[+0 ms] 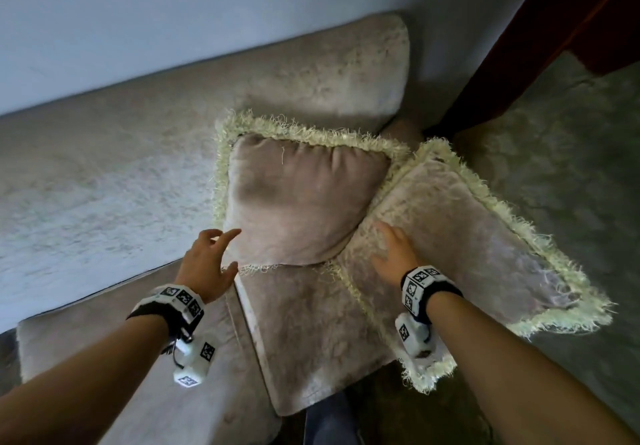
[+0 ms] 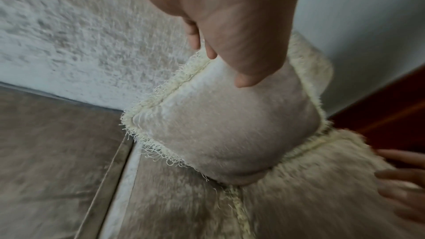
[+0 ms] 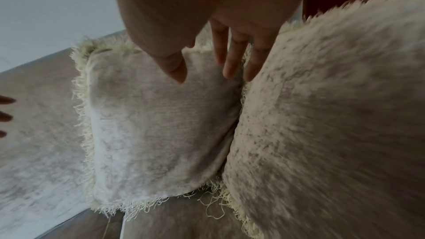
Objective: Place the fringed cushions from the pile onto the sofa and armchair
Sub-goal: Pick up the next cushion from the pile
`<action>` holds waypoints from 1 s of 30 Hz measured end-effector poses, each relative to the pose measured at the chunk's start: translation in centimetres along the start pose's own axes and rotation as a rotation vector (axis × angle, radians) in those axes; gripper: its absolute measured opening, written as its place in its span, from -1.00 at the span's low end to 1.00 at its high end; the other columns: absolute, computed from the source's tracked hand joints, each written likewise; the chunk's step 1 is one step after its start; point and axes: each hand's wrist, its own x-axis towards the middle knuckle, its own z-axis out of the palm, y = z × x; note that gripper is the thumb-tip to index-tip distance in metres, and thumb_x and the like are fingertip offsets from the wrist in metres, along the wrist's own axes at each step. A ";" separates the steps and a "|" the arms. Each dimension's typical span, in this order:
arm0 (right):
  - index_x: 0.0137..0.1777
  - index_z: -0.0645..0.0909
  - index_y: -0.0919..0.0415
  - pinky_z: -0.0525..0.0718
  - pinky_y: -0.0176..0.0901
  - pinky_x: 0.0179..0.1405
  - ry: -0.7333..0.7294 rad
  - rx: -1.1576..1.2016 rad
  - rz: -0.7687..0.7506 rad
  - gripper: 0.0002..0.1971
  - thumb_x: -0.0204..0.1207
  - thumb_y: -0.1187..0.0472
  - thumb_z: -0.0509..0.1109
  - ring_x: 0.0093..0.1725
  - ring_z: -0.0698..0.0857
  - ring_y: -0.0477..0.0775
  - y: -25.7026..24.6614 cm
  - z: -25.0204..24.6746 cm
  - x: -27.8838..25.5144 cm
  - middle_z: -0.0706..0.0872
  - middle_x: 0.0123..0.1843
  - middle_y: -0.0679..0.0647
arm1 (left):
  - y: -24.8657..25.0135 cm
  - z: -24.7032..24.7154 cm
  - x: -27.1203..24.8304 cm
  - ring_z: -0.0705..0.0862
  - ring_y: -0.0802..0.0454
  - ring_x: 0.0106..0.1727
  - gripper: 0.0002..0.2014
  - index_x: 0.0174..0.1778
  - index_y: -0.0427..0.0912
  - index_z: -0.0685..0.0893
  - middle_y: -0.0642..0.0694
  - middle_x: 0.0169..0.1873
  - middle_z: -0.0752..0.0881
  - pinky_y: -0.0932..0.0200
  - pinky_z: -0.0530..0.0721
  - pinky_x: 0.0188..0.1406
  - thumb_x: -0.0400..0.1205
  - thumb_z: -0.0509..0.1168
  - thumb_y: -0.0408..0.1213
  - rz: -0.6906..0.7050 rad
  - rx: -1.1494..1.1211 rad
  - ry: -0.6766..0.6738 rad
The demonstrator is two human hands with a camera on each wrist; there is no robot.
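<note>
Both forearms come up from the bottom of the head view, a marker-covered band strapped on each wrist. Starting from the left: the sofa (image 1: 104, 181) runs along the pale wall, beige plush, with its seat cushion below my left arm. My left hand (image 1: 207, 264) hovers just off the lower left corner of the first fringed cushion (image 1: 298, 198), fingers spread apart and loose, gripping nothing; whether a fingertip brushes the fringe, I can't tell. That cushion stands propped against the sofa's back at the arm end, cream fringe all round it, and the left wrist view shows its bottom edge sitting on the seat (image 2: 174, 206).

Next over, my right hand (image 1: 394, 254) lies flat on the second fringed cushion (image 1: 467, 240), fingers straight and close together, pressing on the fabric near the seam where the two cushions touch. This cushion leans tilted over the sofa's arm, its right half hanging out over the greenish carpet (image 1: 571, 153). A dark red-brown wooden piece (image 1: 554, 22) sits in the far right corner.
</note>
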 end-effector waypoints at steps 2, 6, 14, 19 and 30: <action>0.61 0.18 -0.09 0.60 0.18 0.27 -0.029 0.033 -0.009 -0.28 0.49 0.12 0.42 0.35 0.53 0.32 1.4 0.8 3.5 0.40 0.46 0.22 | -0.1 1.6 2.1 0.62 -0.30 0.19 -0.30 0.56 0.07 0.38 -0.31 0.39 0.42 -0.26 0.64 0.14 0.48 0.46 -0.15 -0.075 0.020 0.015; 0.67 0.07 -0.14 0.47 0.10 0.41 -0.085 0.077 -0.028 -0.13 0.45 0.18 0.49 0.51 0.38 0.33 4.3 3.5 10.6 0.28 0.58 0.25 | -1.8 5.3 6.0 0.45 -0.36 0.40 -0.23 0.59 0.13 0.33 -0.32 0.49 0.31 -0.34 0.54 0.29 0.46 0.49 -0.19 -0.088 -0.024 0.046; 0.55 -0.34 -0.52 0.28 0.23 0.58 0.010 0.148 -0.156 0.34 0.15 -0.03 0.73 0.69 0.08 0.26 7.9 10.0 19.9 -0.05 0.73 0.20 | -6.6 10.3 11.9 0.15 -0.44 0.60 0.02 0.59 0.10 0.27 -0.23 0.61 -0.01 -0.31 0.36 0.42 0.25 0.68 -0.25 0.140 -0.088 0.182; 0.51 -0.40 -0.56 0.16 0.05 0.58 0.100 0.236 -0.154 0.47 0.01 0.05 0.80 0.71 -0.06 0.21 7.4 13.3 22.4 -0.26 0.72 0.22 | -7.8 11.1 13.8 0.43 -0.51 0.33 0.02 0.52 -0.03 0.29 -0.22 0.46 0.09 -0.18 0.48 0.35 0.20 0.71 -0.30 0.148 -0.107 0.220; 0.51 -0.33 -0.59 0.28 0.17 0.60 0.234 0.469 -0.048 0.46 0.02 0.14 0.81 0.67 0.14 0.02 5.2 14.3 23.3 -0.06 0.75 -0.09 | -5.5 11.2 15.4 0.64 -0.51 -0.03 0.08 0.54 0.33 0.07 -0.43 0.22 0.41 -0.15 0.69 -0.07 0.30 0.59 -0.39 0.153 -0.148 0.165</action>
